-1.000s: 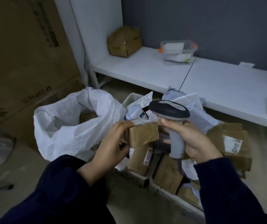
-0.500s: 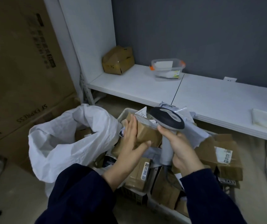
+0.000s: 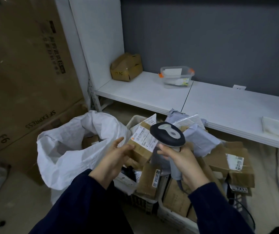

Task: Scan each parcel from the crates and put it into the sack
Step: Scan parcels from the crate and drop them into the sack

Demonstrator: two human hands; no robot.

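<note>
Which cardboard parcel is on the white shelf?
The crumpled brown cardboard box at the left end of the white shelf; the others are in crates or held.

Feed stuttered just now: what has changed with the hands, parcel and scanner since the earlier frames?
The left hand turned the brown parcel so its white label now faces up, and shifted its grip to the parcel's lower left edge. The head of the scanner now sits over the label's right end. Unchanged: the right hand grips the scanner handle, and the sack stands open at left.
</note>
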